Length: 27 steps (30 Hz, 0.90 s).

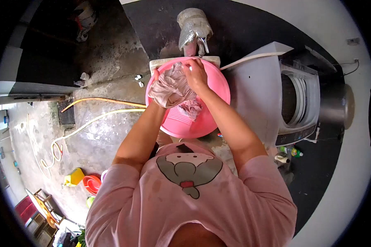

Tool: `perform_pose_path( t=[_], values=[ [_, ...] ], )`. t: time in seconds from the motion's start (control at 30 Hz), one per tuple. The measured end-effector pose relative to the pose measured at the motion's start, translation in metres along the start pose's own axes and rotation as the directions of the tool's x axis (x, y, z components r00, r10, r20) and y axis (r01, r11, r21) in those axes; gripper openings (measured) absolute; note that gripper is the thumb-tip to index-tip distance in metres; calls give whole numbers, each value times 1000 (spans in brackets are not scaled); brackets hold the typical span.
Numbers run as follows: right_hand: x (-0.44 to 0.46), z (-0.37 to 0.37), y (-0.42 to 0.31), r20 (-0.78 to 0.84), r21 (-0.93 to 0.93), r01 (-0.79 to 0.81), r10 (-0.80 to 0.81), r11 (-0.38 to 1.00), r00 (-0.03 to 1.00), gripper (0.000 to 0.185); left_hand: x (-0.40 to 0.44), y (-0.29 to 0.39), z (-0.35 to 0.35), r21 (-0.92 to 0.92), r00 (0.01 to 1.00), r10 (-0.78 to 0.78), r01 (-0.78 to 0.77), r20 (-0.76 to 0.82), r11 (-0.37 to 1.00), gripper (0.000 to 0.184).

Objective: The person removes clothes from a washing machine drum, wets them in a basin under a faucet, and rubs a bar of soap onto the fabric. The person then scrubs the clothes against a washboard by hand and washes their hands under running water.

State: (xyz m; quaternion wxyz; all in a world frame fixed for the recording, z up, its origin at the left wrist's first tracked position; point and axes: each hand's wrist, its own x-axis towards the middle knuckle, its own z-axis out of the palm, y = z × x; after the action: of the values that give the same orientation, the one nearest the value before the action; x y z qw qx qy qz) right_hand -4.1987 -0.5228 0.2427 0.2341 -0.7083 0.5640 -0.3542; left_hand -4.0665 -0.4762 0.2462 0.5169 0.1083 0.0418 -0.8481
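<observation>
A crumpled pale pinkish cloth point(173, 86) is bunched up over the left part of a large pink basin point(218, 84). My left hand point(156, 76) grips it from the left; most of the fingers are hidden behind its folds. On the upper right edge of the same cloth, my right hand point(197, 76) has its fingers bent and closed on the fabric. Inside the basin, below both hands, lies a second wet pinkish cloth point(190, 109), next to a ridged washboard area point(177, 119).
Behind the basin stands a tap point(201, 46) beside a pipe wrapped in clear plastic point(193, 26). A washing machine point(255, 90) with its top open is at the right. Hoses point(101, 114) run over the concrete floor at left, near a yellow jug point(73, 177) and a red basin point(92, 185).
</observation>
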Motion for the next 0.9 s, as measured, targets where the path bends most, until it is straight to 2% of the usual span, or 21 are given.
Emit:
perform_pose_path(
  t=[0.03, 0.13, 0.17, 0.2, 0.27, 0.33, 0.37, 0.4, 0.47, 0.5, 0.57, 0.63, 0.67, 0.7, 0.73, 0.8, 0.83, 0.9],
  values=[
    [-7, -7, -6, 21, 173, -9, 6, 985, 1000, 21, -1, 4, -2, -108, 999, -14, 19, 47, 994, 86],
    [-35, -40, -54, 305, 364, -2, -117, 932, 945, 31, 12, 12, -37, -185, 953, 69, -14, 294, 983, 87],
    [-42, -37, -56, 308, 286, 59, -150, 956, 940, 32, 12, 14, -39, -64, 994, 91, -86, 66, 994, 86],
    [-47, -30, -57, 312, 206, 120, -181, 971, 933, 33, 14, 15, -41, -21, 982, 21, -18, 186, 1000, 83],
    [-49, -21, -49, 278, 263, 83, -158, 961, 948, 20, 20, 12, -43, 5, 998, -7, 7, -57, 1000, 78],
    [-40, -15, -40, 247, 376, 30, -132, 926, 960, 15, 23, 15, -45, -48, 988, -127, 131, 87, 990, 74],
    [-37, -15, -35, 143, 419, 142, -219, 897, 965, 14, 25, 15, -50, -70, 970, -185, 198, 159, 978, 72],
    [-37, -21, -36, 255, 559, -84, -75, 825, 964, 14, 30, 21, -65, 14, 956, -215, 217, 199, 976, 70],
    [-33, -38, -40, 516, 688, -505, 138, 521, 845, 14, 36, 34, -78, 184, 918, -283, 238, 279, 954, 65],
    [-30, -41, -34, 562, 709, -559, 136, 430, 816, 18, 23, 31, -55, 470, 961, -112, 223, -252, 854, 62],
    [-27, -44, -19, 580, 743, -610, 188, 278, 792, 20, 36, 53, -99, 691, 880, -88, 426, -468, 584, 63],
    [-21, -51, -15, 621, 732, -661, 235, 167, 748, 28, 13, 53, -45, 853, 886, -13, 451, -464, 265, 67],
    [-19, -55, -20, 617, 725, -673, 296, 146, 729, 24, 1, 52, -14, 885, 887, 24, 457, -461, 90, 69],
    [-16, -61, -29, 609, 720, -682, 357, 124, 708, 20, 2, 61, -25, 915, 914, -50, 404, -404, 5, 65],
    [-15, -66, -36, 598, 717, -690, 417, 102, 684, 16, 0, 66, -37, 925, 927, -22, 373, -376, -72, 58],
    [-13, -67, -39, 595, 715, -695, 458, 73, 660, 14, -16, 61, -17, 952, 951, 263, 220, -162, -211, 45],
    [-14, -66, -37, 595, 706, -705, 487, 63, 639, 14, -23, 51, -7, 954, 914, 406, 132, -12, -269, 39],
    [-12, -63, -36, 582, 699, -711, 513, 80, 630, 13, -33, 16, 11, 968, 858, 483, -63, 176, -242, 24]
  ],
)
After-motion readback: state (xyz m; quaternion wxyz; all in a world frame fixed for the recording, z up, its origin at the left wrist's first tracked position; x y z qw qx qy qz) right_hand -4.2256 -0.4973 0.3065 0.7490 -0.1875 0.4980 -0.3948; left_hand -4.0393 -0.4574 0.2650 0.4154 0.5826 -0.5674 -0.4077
